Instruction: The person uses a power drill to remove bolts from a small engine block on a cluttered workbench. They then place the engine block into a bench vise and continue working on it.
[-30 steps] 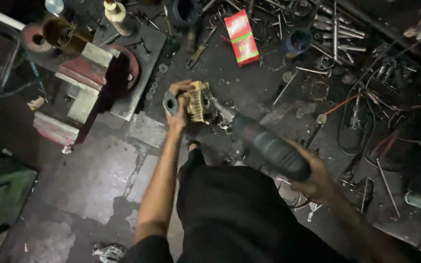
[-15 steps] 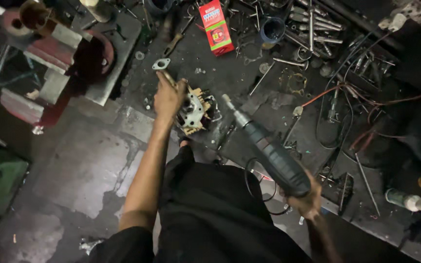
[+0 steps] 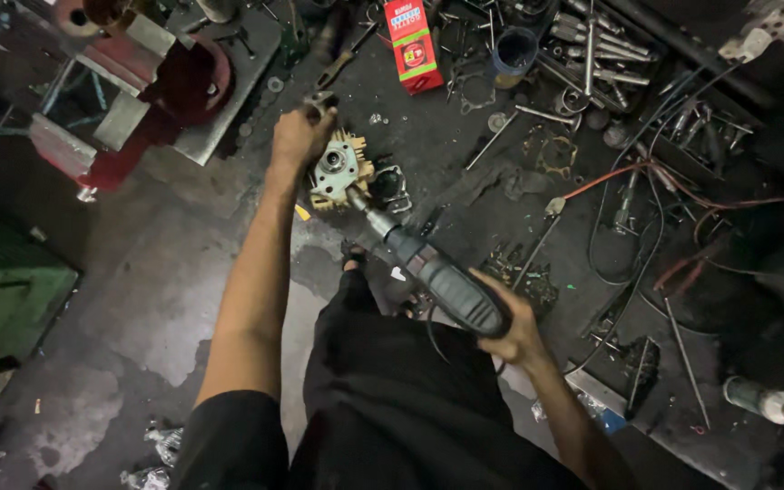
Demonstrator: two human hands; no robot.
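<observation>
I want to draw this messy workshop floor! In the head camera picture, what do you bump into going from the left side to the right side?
Green box → red machine → left hand → pale metal part → red carton → power tool in the right hand → blue cup → red cable → bottle.

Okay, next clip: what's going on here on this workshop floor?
A person crouches over a dirty floor strewn with tools. The left hand rests on the edge of a round metal part lying on the floor, with a small metal piece at the fingertips. The right hand holds a power drill by its body, tip set against the part. A red box and a red machine lie nearby.
</observation>
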